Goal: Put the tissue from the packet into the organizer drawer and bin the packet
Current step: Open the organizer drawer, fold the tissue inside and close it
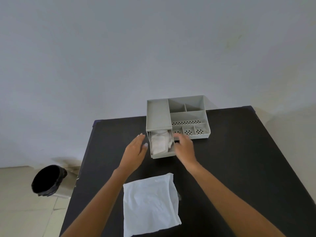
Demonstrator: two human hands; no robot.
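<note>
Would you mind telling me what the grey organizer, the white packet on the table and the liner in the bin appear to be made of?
Organizer: probably moulded plastic, matte grey, with thin even walls and punched holes in the tray floors.
Packet: looks like thin, soft, translucent white plastic film, limp and creased; it might be tissue paper instead.
Bin liner: likely thin black plastic, crinkled and slightly glossy over the rim.

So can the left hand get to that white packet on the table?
Probably yes. The left hand is empty and open beside the drawer, and the white packet lies flat on the table just beside its forearm, with nothing on top or in between.
</note>
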